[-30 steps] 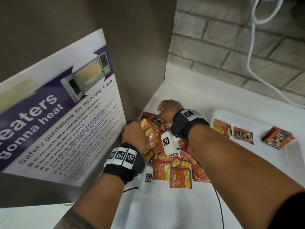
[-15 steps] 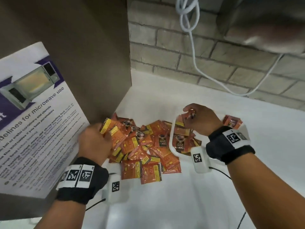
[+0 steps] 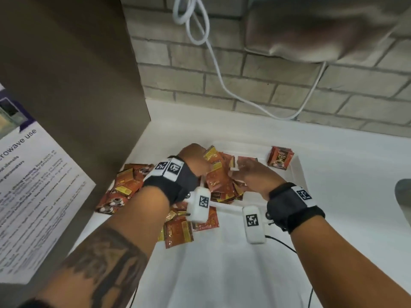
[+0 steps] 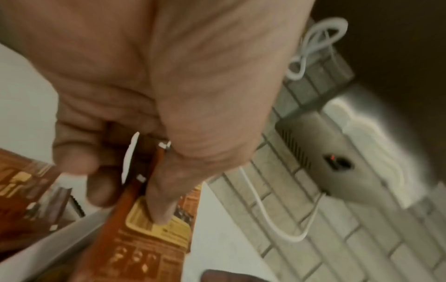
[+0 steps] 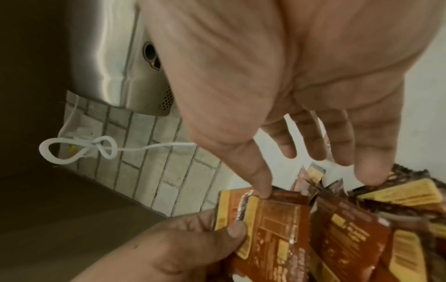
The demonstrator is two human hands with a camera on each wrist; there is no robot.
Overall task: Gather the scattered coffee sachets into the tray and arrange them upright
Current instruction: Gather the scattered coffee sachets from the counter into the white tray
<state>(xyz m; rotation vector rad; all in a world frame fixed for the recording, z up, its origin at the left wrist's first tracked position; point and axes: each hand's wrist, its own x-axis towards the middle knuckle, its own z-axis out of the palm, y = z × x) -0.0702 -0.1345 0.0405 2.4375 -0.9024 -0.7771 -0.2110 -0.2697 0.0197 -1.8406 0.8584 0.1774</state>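
White desk point(image 3: 222, 274) is running up to a grey brick wall point(image 3: 289, 85) at its far edge, with a brown panel point(image 3: 77, 85) standing along its left edge. On that panel a printed poster point(image 3: 33, 192) about microwave use is hanging. A metal appliance point(image 3: 322, 30) is mounted on the wall, and a white cable point(image 3: 213, 56) is looping down the bricks.

A white tray point(image 3: 298, 172) is sitting on the desk toward the far edge. A pile of orange coffee sachets point(image 3: 126, 185) is lying scattered on the desk by the left edge, spilling up to the tray's near left corner. More sachets are heaped inside the tray's left part, and one small stack point(image 3: 280, 157) is standing apart near its far right corner.

Both hands are working over the tray's left part. The left hand point(image 3: 195, 161) is gripping a bunch of sachets point(image 4: 144, 238) between thumb and curled fingers. The right hand point(image 3: 251, 174) is spreading its fingers, thumb and fingertips touching the top edges of sachets in the tray point(image 5: 325, 229). Each wrist is wearing a black band with printed square markers.
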